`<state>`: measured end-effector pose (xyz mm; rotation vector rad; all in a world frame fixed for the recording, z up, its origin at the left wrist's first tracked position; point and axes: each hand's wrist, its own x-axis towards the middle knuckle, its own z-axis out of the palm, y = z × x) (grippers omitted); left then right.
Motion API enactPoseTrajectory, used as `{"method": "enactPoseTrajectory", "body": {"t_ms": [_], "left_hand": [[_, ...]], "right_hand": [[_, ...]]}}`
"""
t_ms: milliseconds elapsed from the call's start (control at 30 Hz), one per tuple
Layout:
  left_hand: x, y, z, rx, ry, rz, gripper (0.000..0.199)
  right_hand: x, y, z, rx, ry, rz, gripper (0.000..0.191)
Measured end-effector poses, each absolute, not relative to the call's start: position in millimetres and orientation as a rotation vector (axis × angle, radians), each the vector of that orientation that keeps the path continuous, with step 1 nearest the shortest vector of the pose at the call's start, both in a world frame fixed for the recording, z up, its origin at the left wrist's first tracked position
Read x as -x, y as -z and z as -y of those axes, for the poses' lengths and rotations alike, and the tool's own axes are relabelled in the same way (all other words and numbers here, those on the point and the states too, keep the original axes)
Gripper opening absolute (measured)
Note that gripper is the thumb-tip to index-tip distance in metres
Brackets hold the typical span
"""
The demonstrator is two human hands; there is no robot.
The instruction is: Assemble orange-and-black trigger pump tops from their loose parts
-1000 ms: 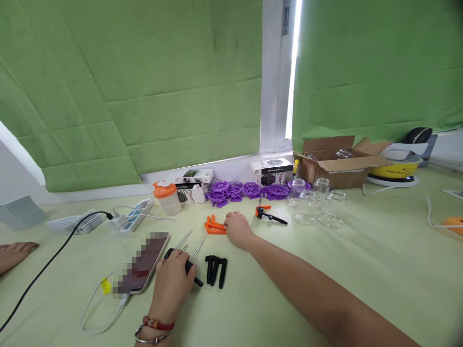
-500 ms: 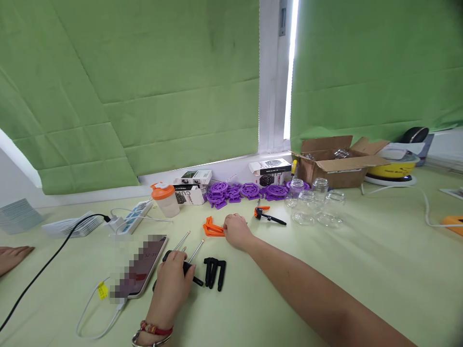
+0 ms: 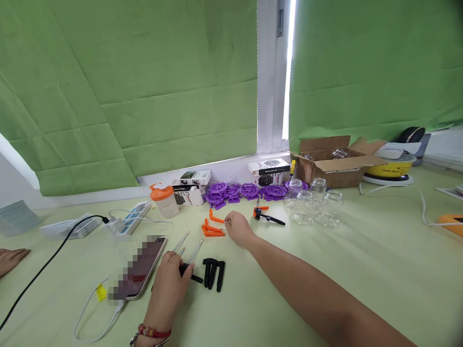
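Note:
My right hand [image 3: 238, 228] is closed, pinching the end of a bent orange plastic piece [image 3: 216, 219]. Just in front of it, more orange plastic pieces [image 3: 211, 231] lie on the table. Near the phone, the fingers of my left hand [image 3: 170, 275] are curled over black parts with thin metal rods [image 3: 196, 250] that point away from me; the palm side is hidden. Several black plastic handles [image 3: 214, 273] lie side by side to its right. Beyond my right hand rests a black and orange part with a rod [image 3: 268, 217].
Purple plastic wheels [image 3: 249, 191], small boxes [image 3: 269, 172] and an orange-lidded cup [image 3: 164, 200] line the back. Glass jars [image 3: 303, 208] stand beside an open cardboard box [image 3: 340, 166]. At left are a charging phone [image 3: 144, 272], power strip [image 3: 135, 217] and another person's hand [image 3: 12, 260].
My right hand has separated one orange piece from the others, so it now sits behind them. My left hand stays over the black parts, shifting slightly.

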<state>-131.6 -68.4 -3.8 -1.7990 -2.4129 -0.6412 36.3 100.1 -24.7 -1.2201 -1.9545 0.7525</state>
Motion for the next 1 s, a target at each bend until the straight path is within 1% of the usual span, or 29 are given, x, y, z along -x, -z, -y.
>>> {"method": "enactPoseTrajectory", "body": {"t_ms": [233,400,533,600,733,833,1000], "left_hand": [[134,6,69,1.789,0.896,2.258,0.022],[133,9,68,1.763,1.076,2.059,0.033],[123,-3,68,1.837,1.125,1.918,0.029],[114,-12,67,1.886,1.122,1.877,0.026],[90,-29,63,2.032,1.092,1.882,0.021],[70,-36,54,2.187,1.050,1.941,0.018],[38,-44,35,2.404,0.965,2.149,0.025]], "right_hand": [[-52,16,-99,1.160,-1.158,1.600,0.006],[-83,4,-83,1.060,-1.387,1.365,0.002],[-111,-4,-69,0.885,-1.685,1.030,0.011],[-125,-6,-63,0.822,-1.777,0.929,0.013],[-153,-9,-51,0.773,-1.877,0.797,0.018],[-176,-12,-44,0.745,-1.884,0.702,0.017],[-203,-16,-43,0.646,-1.828,0.539,0.018]]}}
